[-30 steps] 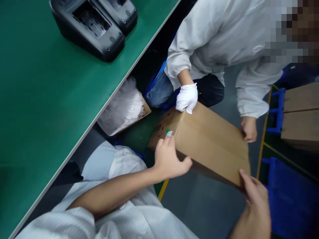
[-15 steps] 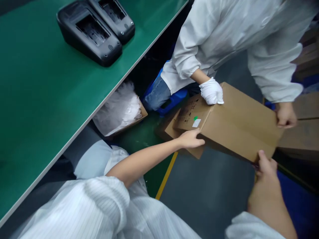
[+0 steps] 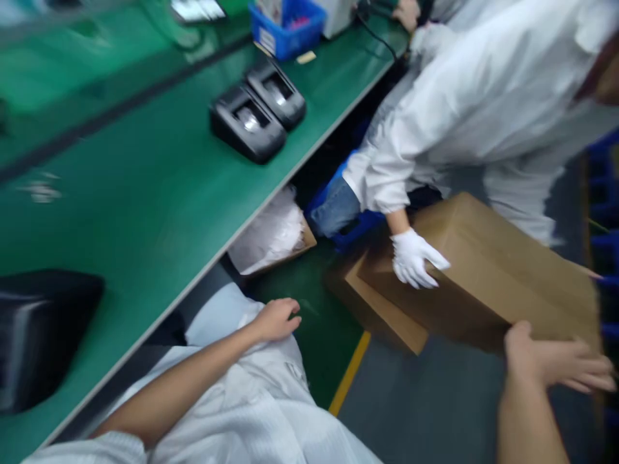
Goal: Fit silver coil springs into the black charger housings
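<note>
A large closed cardboard box (image 3: 522, 270) is tilted at the right, over another piece of cardboard (image 3: 382, 309). My right hand (image 3: 556, 357) lies against the box's near lower edge with its fingers stretched out. Away from the box, my left hand (image 3: 278, 319) hovers over my lap, fingers loosely bent and apart, holding nothing. A person opposite touches the box's left side with a white-gloved hand (image 3: 416, 259). That person's other hand is hidden or too blurred to make out.
On the green table (image 3: 145, 212) at the left are two black device housings (image 3: 258, 116), a dark object (image 3: 43, 335) and a blue bin (image 3: 287, 29). Under its edge, a carton of white plastic bags (image 3: 275, 235) stands near my knees. Another hand (image 3: 407, 13) shows at the top.
My left hand has let go of the box and drawn back to my lap. My right hand's fingers have spread along the box. The gloved hand has opened, and the view has shifted.
</note>
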A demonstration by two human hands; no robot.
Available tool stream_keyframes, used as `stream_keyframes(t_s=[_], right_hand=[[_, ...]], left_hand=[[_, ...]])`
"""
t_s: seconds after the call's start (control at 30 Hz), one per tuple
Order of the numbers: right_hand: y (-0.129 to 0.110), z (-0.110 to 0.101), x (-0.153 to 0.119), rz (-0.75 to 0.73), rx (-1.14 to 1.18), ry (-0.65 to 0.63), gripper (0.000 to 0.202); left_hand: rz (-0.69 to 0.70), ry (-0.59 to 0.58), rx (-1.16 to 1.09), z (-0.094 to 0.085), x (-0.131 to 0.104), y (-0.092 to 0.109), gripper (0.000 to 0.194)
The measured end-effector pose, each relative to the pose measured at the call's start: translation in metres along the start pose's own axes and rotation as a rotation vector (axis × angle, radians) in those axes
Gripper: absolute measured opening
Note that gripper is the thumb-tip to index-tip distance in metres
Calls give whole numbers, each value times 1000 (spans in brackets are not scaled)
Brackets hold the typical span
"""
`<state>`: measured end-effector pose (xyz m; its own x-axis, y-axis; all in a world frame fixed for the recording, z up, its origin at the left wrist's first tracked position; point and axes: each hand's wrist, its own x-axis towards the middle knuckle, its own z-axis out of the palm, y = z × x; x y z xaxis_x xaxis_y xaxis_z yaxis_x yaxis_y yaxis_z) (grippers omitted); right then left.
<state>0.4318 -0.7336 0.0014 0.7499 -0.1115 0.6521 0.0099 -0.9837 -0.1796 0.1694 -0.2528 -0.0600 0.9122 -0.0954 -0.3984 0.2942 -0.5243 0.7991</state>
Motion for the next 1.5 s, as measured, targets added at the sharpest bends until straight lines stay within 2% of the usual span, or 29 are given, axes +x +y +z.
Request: stream_keyframes(t_s=[0.03,0.07,0.13,0.2,0.27,0.33,0.4,0.47,0.53,0.57,0.63,0.7,0.73,0.8,0.9,0.97,1.03,1.07,1.1,1.17,1.23,1.3,1.37,1.43,1.5], right_hand=[[-32,8,-13,30,0,82,57],[-70,16,-28,-43,45,108,50],[-165,24,-59,-373,287,185,41],[-271,14,-88,-661,548,69,45],[-373,-11,-113,-850,823,-17,45],[-460,-46,-135,-1016,1153,-104,42],[-531,-81,-151,-1195,1401,-242,34],[-593,-106,-162,-1355,1516,-368,24],[-652,-120,-170,-1447,1494,-539,17],[-682,-122,-174,-1480,1429,-643,16],[-736,-120,-182,-1457,1256,-850,13],[-779,-111,-192,-1428,1203,-902,9],[-793,-105,-196,-1415,1193,-912,8],[-807,-95,-205,-1396,1203,-911,6],[-802,-85,-215,-1340,1270,-900,14],[-794,-84,-218,-1294,1333,-897,20],[-789,-86,-218,-1259,1396,-916,22],[-788,-89,-216,-1242,1432,-932,21],[-786,-92,-214,-1225,1473,-949,21],[-780,-102,-207,-1201,1570,-988,18],[-766,-113,-199,-1211,1666,-1032,14],[-745,-120,-192,-1237,1748,-1086,11],[-721,-124,-190,-1219,1815,-1132,11],[-699,-126,-193,-1094,1855,-1150,13],[-681,-131,-200,-854,1843,-1114,14]], left_hand=[[14,69,11,-11,-21,1,12],[25,144,22,-20,-42,4,14],[42,294,40,-35,-79,13,18],[119,473,94,-48,-115,23,19],[276,709,257,-59,-151,31,19],[384,990,525,-68,-187,33,21],[299,1268,769,-77,-223,29,23],[82,1459,912,-85,-255,18,26],[-111,1488,962,-93,-281,3,35],[-177,1451,963,-96,-292,-5,40],[-255,1348,923,-101,-306,-17,50],[-300,1268,862,-101,-313,-25,56],[-307,1246,838,-99,-314,-28,57],[-305,1236,804,-96,-315,-29,57],[-271,1337,726,-104,-314,-27,51],[-264,1478,638,-127,-311,-23,48],[-295,1552,554,-164,-304,-18,52],[-318,1500,525,-184,-299,-16,57],[-330,1400,504,-204,-293,-13,56],[-308,1158,450,-236,-282,-6,37],[-257,1011,390,-252,-275,3,19],[-200,980,331,-250,-272,14,17],[-119,980,279,-237,-271,24,25],[-35,986,232,-217,-267,32,42],[14,1026,201,-197,-257,37,50]])
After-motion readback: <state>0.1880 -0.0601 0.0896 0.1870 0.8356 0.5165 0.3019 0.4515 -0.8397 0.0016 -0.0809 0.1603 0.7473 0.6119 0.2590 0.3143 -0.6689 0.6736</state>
